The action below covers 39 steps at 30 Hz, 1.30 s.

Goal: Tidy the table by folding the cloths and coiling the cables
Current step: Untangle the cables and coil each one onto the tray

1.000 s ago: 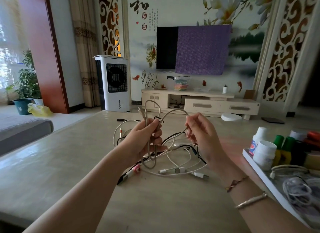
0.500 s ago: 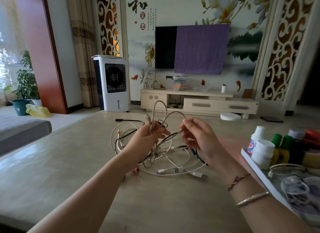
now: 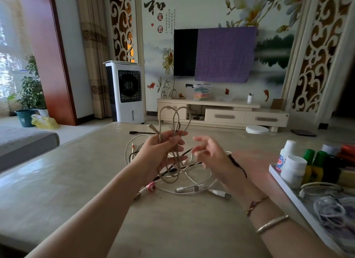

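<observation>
Head view: beige cable looped in left hand above table.
Left hand grips beige cable loops; cable tangle on table below, 6 o'clock. Right hand at 3 o'clock, fingers loosely apart, holding nothing.

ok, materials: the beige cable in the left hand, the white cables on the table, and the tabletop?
Beige cable: likely braided fabric sheath, matte, faint woven texture, held by the left hand.
White cables: smooth plastic or rubber jacket, slight sheen.
Tabletop: polished stone or a stone-look laminate, glossy, reflecting window light; can't tell which.
</observation>
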Tool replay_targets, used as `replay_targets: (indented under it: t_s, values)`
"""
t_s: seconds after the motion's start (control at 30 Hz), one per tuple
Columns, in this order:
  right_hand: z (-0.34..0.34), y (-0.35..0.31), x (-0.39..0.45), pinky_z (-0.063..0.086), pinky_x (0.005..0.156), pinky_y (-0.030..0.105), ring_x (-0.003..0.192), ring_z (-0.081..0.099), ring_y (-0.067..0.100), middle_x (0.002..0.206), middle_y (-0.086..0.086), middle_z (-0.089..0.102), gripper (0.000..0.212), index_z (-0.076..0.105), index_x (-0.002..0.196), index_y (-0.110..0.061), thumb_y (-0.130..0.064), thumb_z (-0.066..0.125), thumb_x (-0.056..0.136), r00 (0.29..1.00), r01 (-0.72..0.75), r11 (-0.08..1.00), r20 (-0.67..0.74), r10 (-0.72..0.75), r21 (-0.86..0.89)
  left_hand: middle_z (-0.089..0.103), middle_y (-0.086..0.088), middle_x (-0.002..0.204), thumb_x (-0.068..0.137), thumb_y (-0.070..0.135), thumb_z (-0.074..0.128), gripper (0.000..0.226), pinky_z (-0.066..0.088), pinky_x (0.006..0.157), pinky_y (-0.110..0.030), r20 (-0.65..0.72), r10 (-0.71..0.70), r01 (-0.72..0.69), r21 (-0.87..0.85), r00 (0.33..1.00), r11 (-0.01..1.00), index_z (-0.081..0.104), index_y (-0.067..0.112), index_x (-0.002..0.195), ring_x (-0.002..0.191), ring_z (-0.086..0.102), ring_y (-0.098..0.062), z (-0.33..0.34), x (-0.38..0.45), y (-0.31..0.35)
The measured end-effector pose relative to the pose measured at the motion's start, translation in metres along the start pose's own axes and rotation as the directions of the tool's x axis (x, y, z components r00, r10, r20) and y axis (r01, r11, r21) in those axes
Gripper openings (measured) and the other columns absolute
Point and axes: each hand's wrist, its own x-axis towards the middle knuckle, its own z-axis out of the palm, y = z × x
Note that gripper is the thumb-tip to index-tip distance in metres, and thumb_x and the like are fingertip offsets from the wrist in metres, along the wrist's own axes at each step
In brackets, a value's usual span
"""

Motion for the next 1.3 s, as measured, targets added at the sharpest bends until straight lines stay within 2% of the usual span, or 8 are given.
replay_targets:
  t_s: [0.07,0.13,0.27,0.43,0.67,0.93,1.07,1.3]
  values:
    - [0.014,0.008,-0.003,0.047,0.063,0.014,0.071,0.056,-0.002,0.09,-0.004,0.063,0.024,0.057,0.112,-0.027,-0.016,0.057,0.092,0.987,0.051,0.974,0.162,-0.014,-0.221,0.065,-0.004,0.081,0.092,0.005,0.055,0.023,0.059,0.078,-0.044,0.012,0.017,-0.016,-0.068,1.0,0.998,0.07,0.004,0.11,0.072,0.064,-0.011,-0.004,0.0,0.004]
    - [0.026,0.01,-0.005,0.043,0.057,0.014,0.06,0.053,-0.002,0.079,-0.006,0.065,0.015,0.061,0.099,-0.028,-0.015,0.057,0.092,0.977,0.112,0.959,0.204,-0.059,-0.26,0.064,-0.003,0.081,0.091,0.005,0.055,0.025,0.058,0.077,-0.041,0.025,0.026,-0.023,-0.112,0.999,0.993,0.069,0.004,0.112,0.072,0.063,-0.011,-0.006,-0.001,0.006]
    - [0.029,0.002,-0.002,0.042,0.057,0.031,0.059,0.051,0.02,0.068,-0.001,0.069,0.023,0.063,0.086,-0.02,0.0,0.052,0.092,0.997,0.071,0.997,0.011,-0.071,-0.014,0.063,-0.003,0.079,0.084,0.009,0.06,0.029,0.058,0.077,-0.04,0.04,0.066,-0.059,-0.169,0.997,0.984,0.069,0.005,0.11,0.071,0.062,-0.01,-0.005,-0.004,0.011]
    - [0.023,-0.004,-0.004,0.04,0.052,0.02,0.066,0.061,0.01,0.085,0.005,0.074,0.018,0.063,0.102,-0.005,-0.003,0.046,0.095,0.999,-0.041,0.943,0.046,0.027,0.33,0.062,-0.001,0.076,0.086,0.01,0.058,0.025,0.059,0.074,-0.038,-0.016,0.034,-0.036,-0.12,0.999,0.992,0.066,0.005,0.109,0.066,0.059,-0.008,-0.004,-0.002,0.011]
    - [0.026,-0.001,-0.006,0.045,0.055,0.02,0.064,0.062,0.011,0.079,0.002,0.074,0.025,0.054,0.111,-0.008,-0.018,0.064,0.09,0.972,-0.189,0.941,0.188,0.14,0.28,0.06,0.0,0.072,0.097,0.009,0.049,0.017,0.052,0.053,-0.022,-0.013,-0.026,0.025,-0.069,1.0,0.997,0.064,0.006,0.105,0.057,0.055,-0.007,0.003,-0.007,0.01]
    - [0.022,0.002,-0.001,0.043,0.054,0.022,0.073,0.062,0.015,0.076,-0.003,0.07,0.042,0.049,0.123,-0.009,-0.003,0.064,0.085,0.945,-0.315,0.78,0.258,0.203,0.54,0.053,-0.001,0.068,0.098,0.006,0.047,0.016,0.049,0.046,-0.021,0.022,-0.091,0.093,-0.094,0.996,0.991,0.062,0.003,0.104,0.049,0.049,-0.006,0.011,-0.01,0.012]
    - [0.012,0.0,0.0,0.049,0.051,0.022,0.063,0.061,0.015,0.076,0.005,0.067,0.037,0.051,0.119,-0.003,0.001,0.062,0.085,0.968,-0.249,0.73,0.17,0.183,0.637,0.054,-0.001,0.066,0.097,0.005,0.048,0.015,0.047,0.043,-0.02,-0.03,-0.103,0.1,-0.086,0.994,0.991,0.062,0.002,0.101,0.048,0.048,-0.006,0.01,-0.009,0.012]
    - [0.007,-0.002,0.001,0.051,0.064,0.026,0.086,0.068,0.019,0.097,0.008,0.074,0.026,0.057,0.113,-0.012,-0.015,0.065,0.088,0.996,-0.078,0.884,-0.001,0.088,0.461,0.058,0.0,0.066,0.098,0.007,0.05,0.015,0.051,0.047,-0.021,-0.124,-0.131,0.136,0.03,0.983,0.99,0.065,0.005,0.099,0.051,0.053,-0.006,0.006,-0.01,0.007]
